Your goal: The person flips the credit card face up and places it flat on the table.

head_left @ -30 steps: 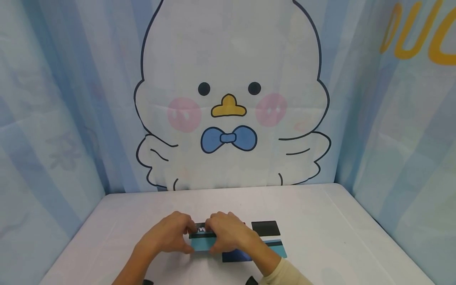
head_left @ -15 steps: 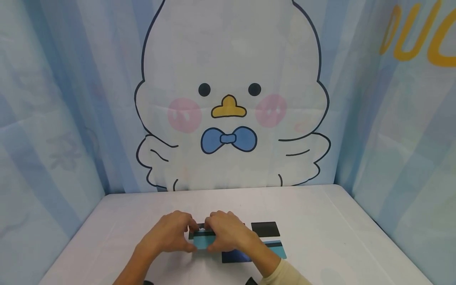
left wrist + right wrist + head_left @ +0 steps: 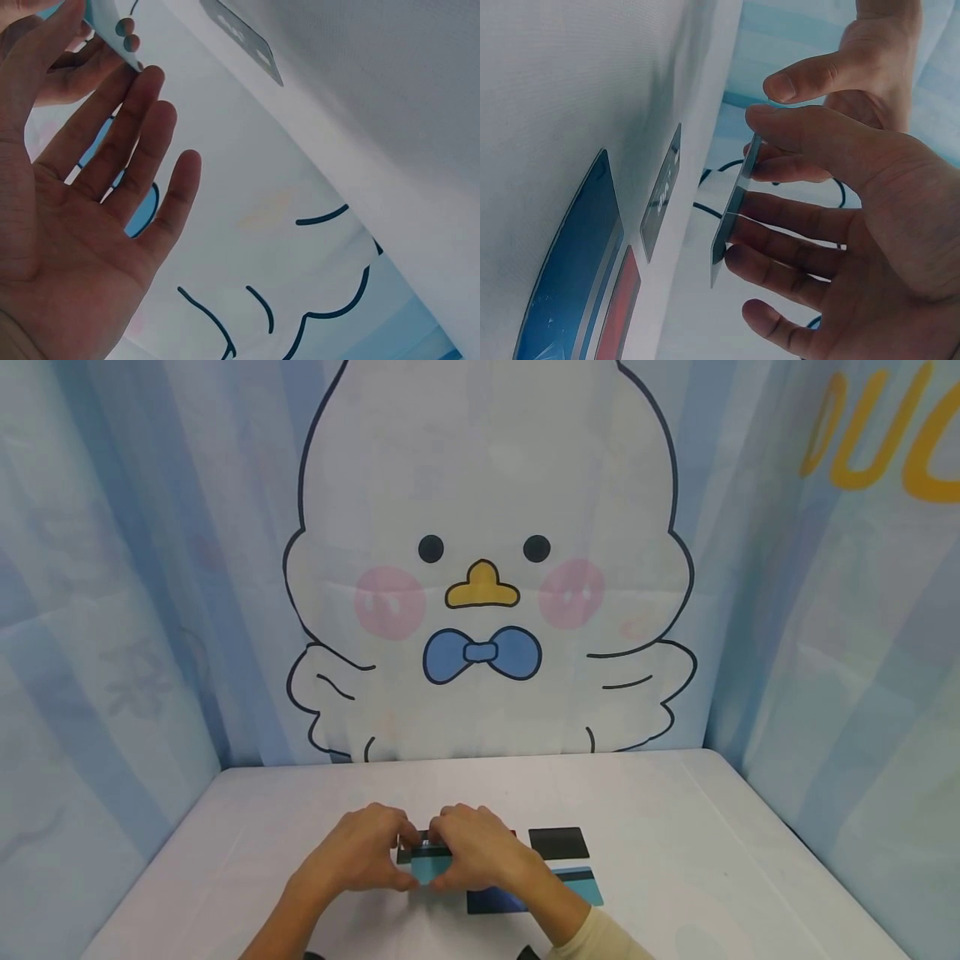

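Note:
A teal bank card (image 3: 431, 865) with a dark stripe is held tilted above the table between my two hands. My left hand (image 3: 365, 850) pinches its left side, thumb at the near edge and fingertips at the far edge. On the right side, my right hand (image 3: 483, 850) grips it the same way; the right wrist view shows the thumb and several fingers on the card (image 3: 733, 206). Behind and below it lies a black card (image 3: 403, 856) with white lettering, partly hidden by the hands. The left wrist view shows only one end of the held card (image 3: 112, 30).
Right of the hands, a black card (image 3: 558, 843), another teal card (image 3: 579, 885) and a dark blue card (image 3: 495, 900) lie on the white table (image 3: 675, 877). A red card (image 3: 620, 307) shows beside the blue one in the right wrist view. A printed curtain (image 3: 480, 718) stands behind.
My hands have drawn slightly closer together along the teal card, the left one shifting right, so less of the card shows between them. The cards on the table stay in place.

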`<move>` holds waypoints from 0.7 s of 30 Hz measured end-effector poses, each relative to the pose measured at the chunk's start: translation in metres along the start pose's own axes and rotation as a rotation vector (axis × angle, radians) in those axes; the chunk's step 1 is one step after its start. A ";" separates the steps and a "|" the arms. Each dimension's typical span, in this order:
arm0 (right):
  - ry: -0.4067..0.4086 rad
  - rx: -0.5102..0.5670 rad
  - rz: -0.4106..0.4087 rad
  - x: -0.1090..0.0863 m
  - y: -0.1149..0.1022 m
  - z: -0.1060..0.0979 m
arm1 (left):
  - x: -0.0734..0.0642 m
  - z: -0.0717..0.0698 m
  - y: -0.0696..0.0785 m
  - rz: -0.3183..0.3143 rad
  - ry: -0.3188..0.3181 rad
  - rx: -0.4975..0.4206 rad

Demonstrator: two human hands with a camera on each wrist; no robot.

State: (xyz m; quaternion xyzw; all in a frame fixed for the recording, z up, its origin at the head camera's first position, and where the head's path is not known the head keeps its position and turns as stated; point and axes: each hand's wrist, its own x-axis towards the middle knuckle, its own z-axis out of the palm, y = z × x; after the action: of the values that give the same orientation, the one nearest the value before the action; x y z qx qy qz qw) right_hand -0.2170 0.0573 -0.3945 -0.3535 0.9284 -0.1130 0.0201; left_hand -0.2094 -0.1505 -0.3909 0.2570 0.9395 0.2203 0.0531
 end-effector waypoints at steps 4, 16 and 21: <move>0.006 0.008 0.003 0.000 0.000 0.000 | -0.001 0.000 0.001 0.001 0.007 0.009; 0.010 0.066 0.009 0.001 0.002 -0.001 | -0.003 -0.002 -0.001 0.021 0.021 0.006; 0.016 0.117 0.012 0.001 0.003 -0.003 | -0.004 -0.006 -0.003 0.023 0.012 -0.040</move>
State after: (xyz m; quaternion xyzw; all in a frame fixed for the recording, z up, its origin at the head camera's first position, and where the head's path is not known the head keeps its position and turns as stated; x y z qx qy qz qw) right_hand -0.2197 0.0591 -0.3926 -0.3452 0.9224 -0.1700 0.0340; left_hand -0.2085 -0.1567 -0.3870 0.2653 0.9322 0.2409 0.0500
